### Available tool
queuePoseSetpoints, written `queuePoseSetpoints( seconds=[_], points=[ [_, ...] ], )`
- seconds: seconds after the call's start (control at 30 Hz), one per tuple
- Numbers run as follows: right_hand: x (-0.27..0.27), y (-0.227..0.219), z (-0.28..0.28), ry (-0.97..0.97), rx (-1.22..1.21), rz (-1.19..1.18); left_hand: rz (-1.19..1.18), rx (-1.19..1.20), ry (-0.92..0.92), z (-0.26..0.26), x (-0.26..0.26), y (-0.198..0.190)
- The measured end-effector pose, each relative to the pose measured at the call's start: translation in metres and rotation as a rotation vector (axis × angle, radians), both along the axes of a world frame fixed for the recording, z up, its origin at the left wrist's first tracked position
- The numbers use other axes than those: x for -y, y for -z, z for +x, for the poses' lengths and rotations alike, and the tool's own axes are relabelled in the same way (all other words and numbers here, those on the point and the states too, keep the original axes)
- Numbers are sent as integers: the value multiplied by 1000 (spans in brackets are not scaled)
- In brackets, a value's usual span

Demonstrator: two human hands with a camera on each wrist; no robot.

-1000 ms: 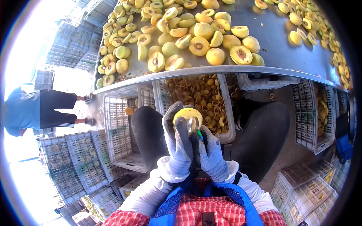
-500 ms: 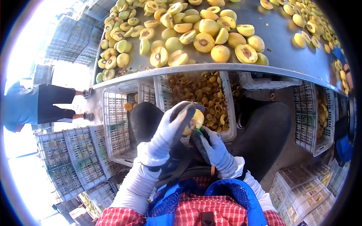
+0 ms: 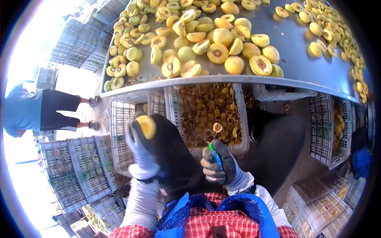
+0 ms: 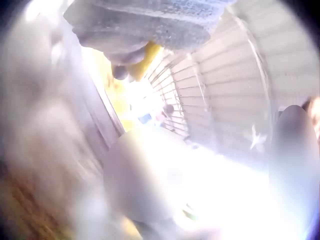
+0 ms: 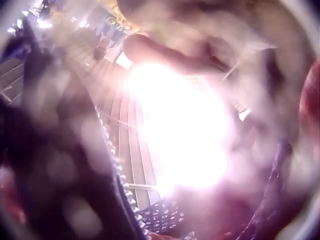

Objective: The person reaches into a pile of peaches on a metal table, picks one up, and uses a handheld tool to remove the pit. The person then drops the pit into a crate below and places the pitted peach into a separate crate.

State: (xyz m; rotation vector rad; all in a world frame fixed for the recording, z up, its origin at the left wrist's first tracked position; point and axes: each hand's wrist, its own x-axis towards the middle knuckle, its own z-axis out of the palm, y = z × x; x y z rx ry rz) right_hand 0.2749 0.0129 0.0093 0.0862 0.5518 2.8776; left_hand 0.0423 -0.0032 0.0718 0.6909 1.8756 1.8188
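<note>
In the head view the gloved left hand (image 3: 139, 143), blurred, holds a yellow fruit half (image 3: 147, 127) above the left knee, over the left crate's side. The gloved right hand (image 3: 220, 164) has its fingers curled round a green-handled tool (image 3: 214, 154), whose metal loop points toward the crate of scraps (image 3: 240, 115). A small pale brown piece (image 3: 217, 127) shows just beyond the loop; whether it touches the loop I cannot tell. In the left wrist view grey glove fingers (image 4: 150, 25) lie against something yellow (image 4: 145, 61). Glare and dark cloth fill the right wrist view.
A metal table (image 3: 190, 80) bearing many halved fruits crosses the top. Below it stand a mostly hollow crate (image 3: 119, 131) at the left and another crate (image 3: 322, 131) at the right. Stacked crates (image 3: 75, 170) and a standing person (image 3: 39, 109) are at the left.
The left hand has moved left, away from the right hand, carrying the yellow fruit half. The right hand has shifted slightly down, and its tool's loop is now in plain sight.
</note>
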Motion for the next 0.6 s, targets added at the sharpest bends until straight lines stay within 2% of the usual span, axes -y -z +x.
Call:
queuePoseSetpoints(
  seconds=[0.03,0.07,0.1,0.17,0.23,0.3,0.37,0.43,0.47,0.5,0.57,0.6],
  points=[
    [0,4,-1,-12,7,24,-343,-649,95,-50,7,-1],
    [-6,-12,1,-1,171,117,-890,-907,82,-88,12,8],
    [-10,-14,-2,-7,218,150,-1224,-1096,124,-110,10,13],
    [-17,-12,-7,-26,319,202,-629,-980,165,-99,-29,6],
    [-19,-6,-12,-94,386,141,-681,-688,267,-55,-96,-31],
    [-26,-10,-14,-128,460,115,-759,-911,296,-69,-158,5],
    [-31,-8,-14,-132,542,114,-741,-1048,493,-87,-208,46],
    [-35,-11,-13,-71,642,195,-958,-1071,659,-72,-228,12],
    [-38,-13,-13,-62,683,242,-868,-877,750,-82,-228,13],
    [-42,-15,-14,-56,721,291,-762,-841,792,-85,-227,21],
    [-46,-24,-18,5,820,394,-508,-448,775,-80,-208,30],
    [-47,-29,-20,64,884,446,-262,-244,706,-68,-194,33]
  ],
)
